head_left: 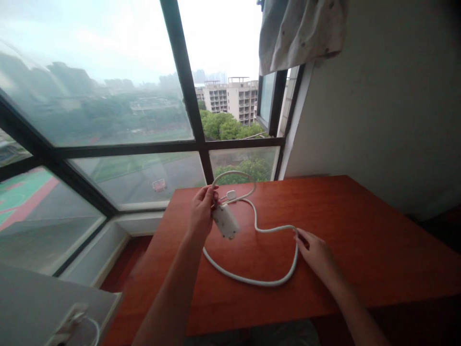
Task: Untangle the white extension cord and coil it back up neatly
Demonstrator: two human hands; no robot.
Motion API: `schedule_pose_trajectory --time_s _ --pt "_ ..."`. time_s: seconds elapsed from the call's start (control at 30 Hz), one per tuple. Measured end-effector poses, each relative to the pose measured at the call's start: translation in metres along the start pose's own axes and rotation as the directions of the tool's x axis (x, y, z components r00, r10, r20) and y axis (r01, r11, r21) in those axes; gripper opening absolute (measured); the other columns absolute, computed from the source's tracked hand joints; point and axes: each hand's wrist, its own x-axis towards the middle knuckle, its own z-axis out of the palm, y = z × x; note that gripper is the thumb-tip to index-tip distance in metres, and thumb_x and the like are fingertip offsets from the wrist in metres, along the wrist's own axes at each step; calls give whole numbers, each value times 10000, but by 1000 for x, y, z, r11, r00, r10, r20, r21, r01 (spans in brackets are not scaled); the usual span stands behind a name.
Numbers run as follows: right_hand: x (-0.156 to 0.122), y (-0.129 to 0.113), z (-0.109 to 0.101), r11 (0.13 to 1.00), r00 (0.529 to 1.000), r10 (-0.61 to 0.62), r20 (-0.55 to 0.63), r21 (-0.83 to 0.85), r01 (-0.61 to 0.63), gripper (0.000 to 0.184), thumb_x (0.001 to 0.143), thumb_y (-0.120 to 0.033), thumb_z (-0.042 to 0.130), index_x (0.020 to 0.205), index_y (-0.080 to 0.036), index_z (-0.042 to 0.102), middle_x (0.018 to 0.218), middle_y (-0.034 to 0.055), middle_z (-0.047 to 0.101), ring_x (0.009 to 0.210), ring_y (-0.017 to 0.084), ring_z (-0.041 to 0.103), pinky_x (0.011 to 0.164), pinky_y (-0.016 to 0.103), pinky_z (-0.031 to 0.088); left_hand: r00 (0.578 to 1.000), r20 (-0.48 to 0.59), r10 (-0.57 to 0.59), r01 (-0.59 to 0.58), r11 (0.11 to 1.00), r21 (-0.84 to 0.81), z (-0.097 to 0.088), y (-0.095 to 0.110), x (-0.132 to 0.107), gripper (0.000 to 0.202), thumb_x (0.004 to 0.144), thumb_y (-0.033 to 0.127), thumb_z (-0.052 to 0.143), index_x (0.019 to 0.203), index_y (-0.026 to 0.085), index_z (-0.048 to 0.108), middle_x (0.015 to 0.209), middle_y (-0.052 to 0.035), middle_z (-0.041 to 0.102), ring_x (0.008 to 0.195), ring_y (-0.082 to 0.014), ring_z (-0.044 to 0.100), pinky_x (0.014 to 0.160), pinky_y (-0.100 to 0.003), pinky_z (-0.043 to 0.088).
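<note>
My left hand (202, 214) is closed on a looped part of a white power cord, beside a white block (226, 221) that looks like a short power strip. The block hangs tilted above the table and is slightly blurred. Just behind it shows a white plug (231, 194). From there the cord (248, 281) winds over the tabletop in a wide loop. At the loop's right side, my right hand (317, 252) pinches the cord between thumb and fingers. What lies inside my left fingers is partly hidden.
A reddish-brown wooden table (360, 230) stands against a dark-framed window (198, 144). A curtain (302, 38) hangs at the upper right, by a plain wall (378, 110). At the lower left, a white panel (36, 302) carries a socket with something white plugged in.
</note>
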Motion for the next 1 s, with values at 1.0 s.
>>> schedule_pose_trajectory --time_s 1.0 --pt "-27 -39 38 911 952 -27 304 400 -102 254 763 -316 615 945 -195 745 884 67 710 819 232 629 758 347 511 553 800 -233 -573 590 569 122 -110 -12 122 782 204 612 814 193 730 769 -47 704 746 -186 632 692 -245 386"
